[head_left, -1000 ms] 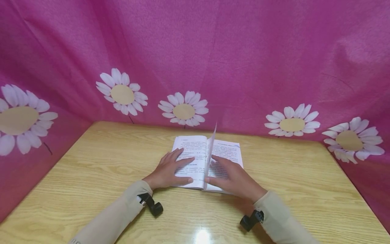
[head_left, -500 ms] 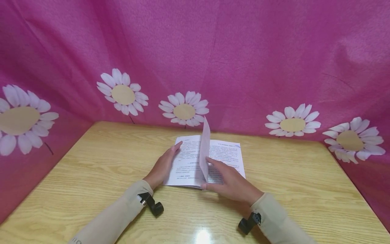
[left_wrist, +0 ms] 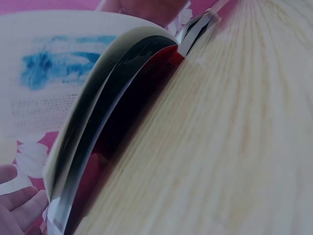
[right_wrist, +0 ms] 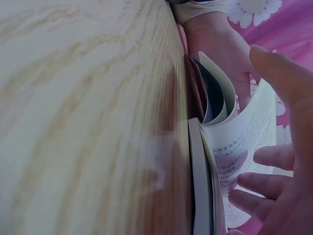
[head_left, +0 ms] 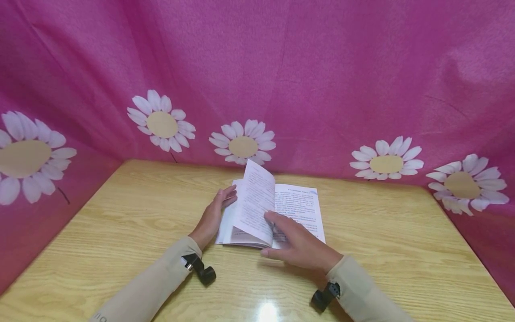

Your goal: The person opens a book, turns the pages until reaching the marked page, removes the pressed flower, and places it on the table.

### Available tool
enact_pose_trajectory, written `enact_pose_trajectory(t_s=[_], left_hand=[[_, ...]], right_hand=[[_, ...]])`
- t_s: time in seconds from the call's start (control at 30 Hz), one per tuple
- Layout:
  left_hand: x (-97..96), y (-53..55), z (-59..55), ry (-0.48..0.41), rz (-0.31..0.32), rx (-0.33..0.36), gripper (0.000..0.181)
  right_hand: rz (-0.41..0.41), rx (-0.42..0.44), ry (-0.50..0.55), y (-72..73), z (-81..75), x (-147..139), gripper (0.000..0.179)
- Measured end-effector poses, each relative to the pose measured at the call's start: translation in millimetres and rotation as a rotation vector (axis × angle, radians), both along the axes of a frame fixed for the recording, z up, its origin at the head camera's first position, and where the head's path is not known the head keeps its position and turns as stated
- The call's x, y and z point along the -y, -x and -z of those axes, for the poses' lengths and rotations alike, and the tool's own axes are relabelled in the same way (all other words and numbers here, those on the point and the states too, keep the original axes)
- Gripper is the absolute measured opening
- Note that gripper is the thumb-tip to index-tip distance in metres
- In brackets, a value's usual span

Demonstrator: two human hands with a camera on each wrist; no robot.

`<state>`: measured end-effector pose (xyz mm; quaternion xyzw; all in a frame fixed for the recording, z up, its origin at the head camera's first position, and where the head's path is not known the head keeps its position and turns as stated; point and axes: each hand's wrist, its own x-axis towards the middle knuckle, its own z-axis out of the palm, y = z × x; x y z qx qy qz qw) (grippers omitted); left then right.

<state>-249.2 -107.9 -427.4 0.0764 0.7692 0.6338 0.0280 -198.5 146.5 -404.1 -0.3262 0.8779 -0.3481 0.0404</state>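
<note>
An open book with printed text lies on the table. One page stands partly raised over the left half, leaning leftward. My right hand reaches over the right half, with its fingertips at the page near the spine. In the right wrist view, the thumb and fingers are spread apart beside the text. Along the left edge of the book rests my left hand. Its fingers touch the outer page edges in the left wrist view, where the left leaves bow up above a dark and red cover.
The book lies on a light wood-grain table. Behind and at both sides hangs a pink curtain printed with large white daisies. Both forearms wear beige sleeves with small black wrist cameras.
The raised page has swung from nearly upright over to the left. My right hand has moved slightly left with it. My left hand has drawn back from the left page to its outer edge.
</note>
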Motion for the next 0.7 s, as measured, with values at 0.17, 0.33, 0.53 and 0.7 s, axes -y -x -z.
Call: enact_pose_trajectory(t_s=[0.17, 0.33, 0.53, 0.7], left_hand=[[-0.8, 1.8, -0.3, -0.054, -0.038, -0.023, 0.062], [-0.4, 3.2, -0.6, -0.035, -0.091, -0.018, 0.058], [-0.9, 4.1, -1.1, 0.003, -0.150, -0.022, 0.053], [-0.4, 4.4, -1.5, -0.021, -0.157, -0.061, 0.051]], right_hand=[[-0.009, -0.020, -0.045, -0.9, 1.0, 1.9, 0.088], [-0.007, -0.010, -0.102, -2.1, 1.1, 4.5, 0.085], [-0.015, 0.006, -0.177, -3.5, 1.6, 7.4, 0.088], [-0.021, 0.002, -0.209, -4.9, 0.6, 10.0, 0.091]])
